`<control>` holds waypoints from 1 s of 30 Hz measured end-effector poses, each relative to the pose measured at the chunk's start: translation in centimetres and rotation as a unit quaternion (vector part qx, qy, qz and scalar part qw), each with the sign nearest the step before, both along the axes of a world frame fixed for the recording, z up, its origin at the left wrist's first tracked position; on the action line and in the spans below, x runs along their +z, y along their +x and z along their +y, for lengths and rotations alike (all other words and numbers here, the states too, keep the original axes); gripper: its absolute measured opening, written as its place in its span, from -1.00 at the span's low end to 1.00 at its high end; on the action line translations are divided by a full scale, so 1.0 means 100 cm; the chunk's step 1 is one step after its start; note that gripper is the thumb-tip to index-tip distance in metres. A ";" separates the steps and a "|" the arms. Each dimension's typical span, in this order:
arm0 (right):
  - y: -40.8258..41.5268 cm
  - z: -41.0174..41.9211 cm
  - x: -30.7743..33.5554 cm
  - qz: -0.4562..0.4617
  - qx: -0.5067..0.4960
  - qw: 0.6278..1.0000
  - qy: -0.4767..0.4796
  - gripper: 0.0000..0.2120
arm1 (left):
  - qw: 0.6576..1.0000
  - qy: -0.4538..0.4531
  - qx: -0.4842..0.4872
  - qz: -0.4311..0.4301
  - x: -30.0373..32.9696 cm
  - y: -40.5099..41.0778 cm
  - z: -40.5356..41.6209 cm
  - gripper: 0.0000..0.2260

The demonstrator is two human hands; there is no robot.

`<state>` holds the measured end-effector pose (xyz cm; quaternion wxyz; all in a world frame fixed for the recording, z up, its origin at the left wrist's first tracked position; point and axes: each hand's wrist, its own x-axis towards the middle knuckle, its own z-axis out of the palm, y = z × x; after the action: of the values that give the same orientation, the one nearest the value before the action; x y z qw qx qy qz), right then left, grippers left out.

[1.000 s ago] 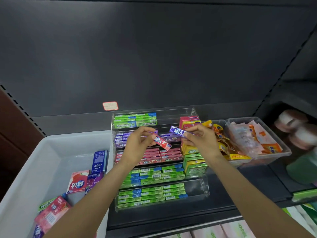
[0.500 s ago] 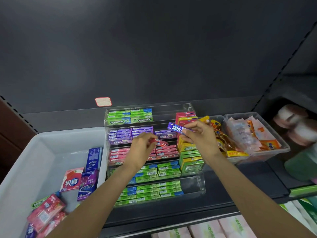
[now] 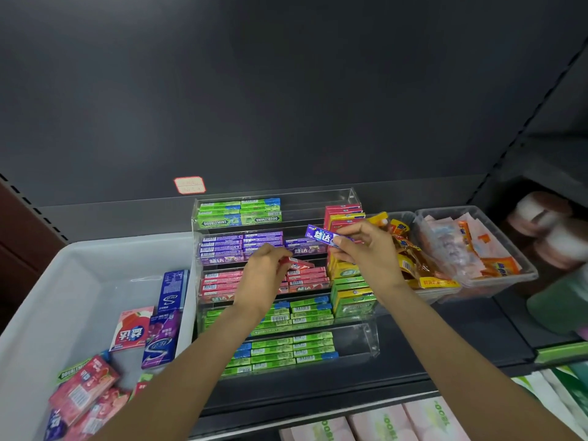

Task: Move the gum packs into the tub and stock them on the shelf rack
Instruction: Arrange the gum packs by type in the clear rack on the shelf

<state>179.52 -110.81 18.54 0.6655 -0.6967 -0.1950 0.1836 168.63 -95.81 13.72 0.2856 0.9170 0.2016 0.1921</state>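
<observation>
A clear tiered rack [image 3: 369, 342] on the dark shelf holds rows of green, purple and red gum packs. My left hand [image 3: 264, 278] grips a red gum pack [image 3: 299, 265] low over the red row [image 3: 305, 278] in the rack's middle tier. My right hand [image 3: 362, 249] pinches a purple gum pack [image 3: 321, 234] above the purple row [image 3: 241, 246], just right of the rack's centre. The white tub [image 3: 79, 281] at the left holds several loose packs in red, purple and blue.
Two clear bins of snack packets [image 3: 471, 249] stand right of the rack. Stacked red, yellow and green boxes [image 3: 350, 291] fill the rack's right side. A price tag [image 3: 189, 185] is stuck on the back wall. Pink packages [image 3: 381, 424] lie on the shelf below.
My left hand has lowered the red pack down onto the red row. My right hand keeps the purple pack raised in about the same place.
</observation>
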 end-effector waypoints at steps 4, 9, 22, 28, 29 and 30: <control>-0.002 -0.001 0.001 -0.003 0.009 1.000 -0.004 -0.92 | 1.000 -0.004 -0.009 0.021 -0.002 0.001 -0.006 -0.74; -0.002 -0.001 0.004 -0.002 0.011 1.000 0.001 -0.90 | 0.991 0.098 -0.038 0.088 -0.003 -0.008 0.000 -0.69; -0.003 -0.003 0.003 -0.004 0.012 1.000 0.006 -0.91 | 0.954 0.224 -0.099 0.171 -0.003 -0.010 0.000 -0.65; 0.000 -0.005 0.003 -0.026 0.023 0.999 -0.008 -0.90 | 0.992 0.073 -0.030 -0.102 0.029 -0.006 -0.008 -0.75; 0.000 -0.004 0.004 -0.038 0.030 0.999 -0.013 -0.88 | 0.991 0.062 -0.032 -0.114 0.037 -0.003 -0.009 -0.72; 0.000 -0.002 0.004 -0.048 0.036 0.998 -0.016 -0.87 | 0.991 0.054 -0.047 -0.109 0.045 0.000 -0.009 -0.68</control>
<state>179.56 -111.00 18.95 0.6370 -0.7080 -0.2488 0.1766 168.66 -96.68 18.19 0.2648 0.9131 0.1149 0.2881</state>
